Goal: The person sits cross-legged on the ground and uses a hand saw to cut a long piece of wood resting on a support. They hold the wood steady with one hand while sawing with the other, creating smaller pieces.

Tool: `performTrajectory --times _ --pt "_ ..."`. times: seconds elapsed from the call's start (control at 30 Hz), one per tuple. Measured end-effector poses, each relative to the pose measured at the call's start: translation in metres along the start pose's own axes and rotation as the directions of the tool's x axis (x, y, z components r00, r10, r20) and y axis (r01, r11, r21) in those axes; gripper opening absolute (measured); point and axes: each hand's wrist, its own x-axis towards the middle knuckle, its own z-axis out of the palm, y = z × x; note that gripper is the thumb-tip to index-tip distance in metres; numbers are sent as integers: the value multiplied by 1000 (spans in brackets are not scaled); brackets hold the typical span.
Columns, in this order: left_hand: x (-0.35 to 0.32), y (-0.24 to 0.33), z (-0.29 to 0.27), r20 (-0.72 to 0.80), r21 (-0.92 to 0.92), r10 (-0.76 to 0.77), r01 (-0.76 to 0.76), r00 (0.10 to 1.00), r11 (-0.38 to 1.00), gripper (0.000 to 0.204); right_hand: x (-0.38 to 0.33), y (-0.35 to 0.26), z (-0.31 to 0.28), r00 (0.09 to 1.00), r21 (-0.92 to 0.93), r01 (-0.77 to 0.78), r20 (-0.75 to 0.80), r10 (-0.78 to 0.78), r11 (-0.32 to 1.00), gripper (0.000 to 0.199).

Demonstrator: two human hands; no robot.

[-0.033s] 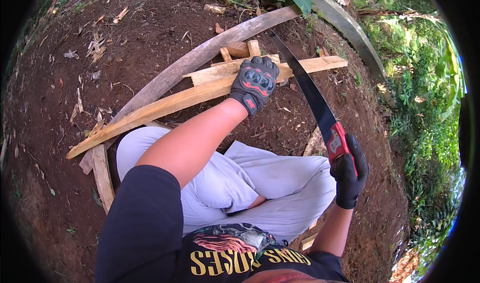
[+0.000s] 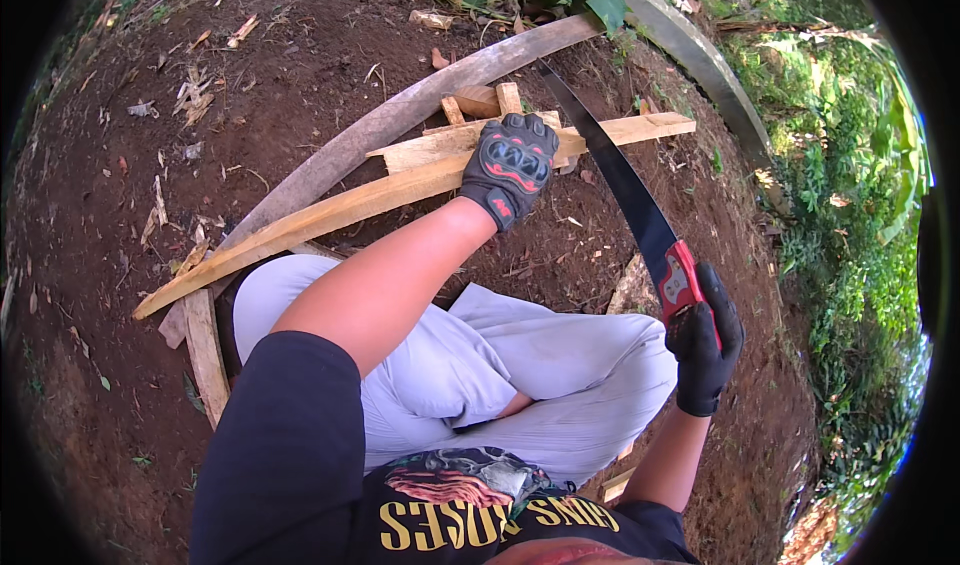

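A long pale strip of wood lies slanting across the ground in front of my legs. My left hand, in a black glove with red trim, is closed over this strip, its fingertips hidden on the far side. Just right of it, a handsaw with a dark blade and a red handle crosses the strip, seemingly touching its edge. My right hand, also gloved in black, is wrapped round the saw handle. Beneath and behind the strip sit shorter wood pieces, partly covered by my left hand.
A long weathered board curves behind the wood, with another grey beam at the far right. Under the strip's left end lies a short plank. Wood chips are scattered over brown soil. Green plants grow along the right.
My right hand and the saw handle have shifted slightly to the right. My left hand stays in place on the strip.
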Motion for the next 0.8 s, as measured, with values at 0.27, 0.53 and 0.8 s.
performTrajectory --times 0.27,0.53,0.8 --pt "4 -8 -4 -11 -28 20 -20 1000 999 20 -2 -65 34 998 -215 68 24 -64 974 48" --pt "5 -8 -5 35 -6 31 -31 999 1000 21 -44 -80 -11 998 -172 -67 -20 64 983 53" --pt "-1 -4 2 -30 54 43 -41 999 998 22 5 -60 36 997 -132 -59 45 65 989 49"
